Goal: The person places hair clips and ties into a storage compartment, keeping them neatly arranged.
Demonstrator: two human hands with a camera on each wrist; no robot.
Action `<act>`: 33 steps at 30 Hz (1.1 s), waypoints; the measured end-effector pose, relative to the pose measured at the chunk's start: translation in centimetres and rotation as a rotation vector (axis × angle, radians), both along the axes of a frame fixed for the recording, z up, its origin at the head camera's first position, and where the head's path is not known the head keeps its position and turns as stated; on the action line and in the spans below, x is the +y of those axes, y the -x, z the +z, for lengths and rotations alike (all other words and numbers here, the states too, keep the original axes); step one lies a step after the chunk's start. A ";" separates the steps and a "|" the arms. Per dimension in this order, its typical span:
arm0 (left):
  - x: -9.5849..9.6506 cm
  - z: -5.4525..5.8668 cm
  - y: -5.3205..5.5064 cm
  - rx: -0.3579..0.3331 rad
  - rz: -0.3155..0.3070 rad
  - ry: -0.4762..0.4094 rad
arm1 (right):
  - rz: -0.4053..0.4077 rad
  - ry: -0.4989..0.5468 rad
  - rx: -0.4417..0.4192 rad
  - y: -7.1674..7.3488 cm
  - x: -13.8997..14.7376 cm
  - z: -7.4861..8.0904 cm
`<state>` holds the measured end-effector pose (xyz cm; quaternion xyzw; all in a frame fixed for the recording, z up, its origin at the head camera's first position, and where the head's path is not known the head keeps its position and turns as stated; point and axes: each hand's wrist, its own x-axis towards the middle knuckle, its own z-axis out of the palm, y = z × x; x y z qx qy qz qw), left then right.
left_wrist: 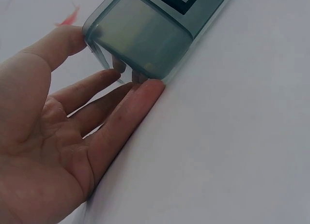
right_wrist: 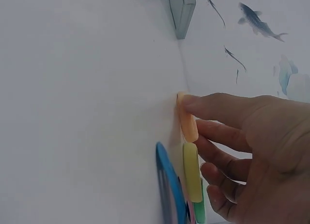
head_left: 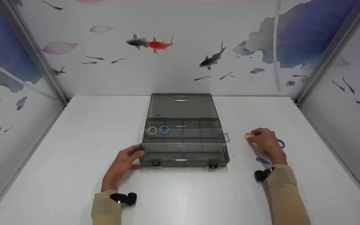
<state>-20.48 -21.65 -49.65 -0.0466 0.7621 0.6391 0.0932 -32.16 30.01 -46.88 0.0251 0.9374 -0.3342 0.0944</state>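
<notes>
A translucent grey compartment box lies with its lid folded back. My left hand touches its left end; in the left wrist view the thumb lies on the upper edge and extended fingers meet the side. Toward the left of the box's back rows are a beige ring and a blue ring; their exact compartments I cannot tell. To the right of the box, my right hand pinches an orange ring between thumb and fingers, close to the tabletop.
Beside the right hand stand a yellow ring, a green ring and a blue ring, partly overlapping. A purple ring shows behind the wrist. Printed panels border the white table at the back and sides.
</notes>
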 end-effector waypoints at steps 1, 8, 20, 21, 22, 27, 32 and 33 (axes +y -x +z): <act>0.0 0.0 0.0 -0.002 0.001 -0.001 | 0.003 -0.007 0.006 0.0 0.0 0.0; 0.1 0.1 0.1 -0.009 0.008 0.004 | 0.017 -0.013 -0.044 0.1 0.0 0.0; 0.2 -0.1 0.1 -0.006 0.006 0.008 | 0.047 -0.092 0.048 -0.1 -0.1 0.0; 0.2 -0.1 0.1 -0.006 0.009 0.006 | 0.041 -0.081 0.048 -0.2 -0.2 0.1; 0.2 -0.1 0.1 -0.004 0.011 0.007 | 0.037 -0.074 0.049 -0.2 -0.2 0.1; 0.2 0.0 0.1 -0.007 0.010 0.014 | 0.035 -0.039 0.032 -0.4 -0.2 0.1; 0.2 0.0 0.0 -0.007 0.008 0.012 | 0.090 -0.023 -0.008 -0.5 0.0 0.3; 0.2 0.0 0.0 -0.008 0.009 0.011 | 0.100 -0.021 -0.016 -0.5 0.0 0.3</act>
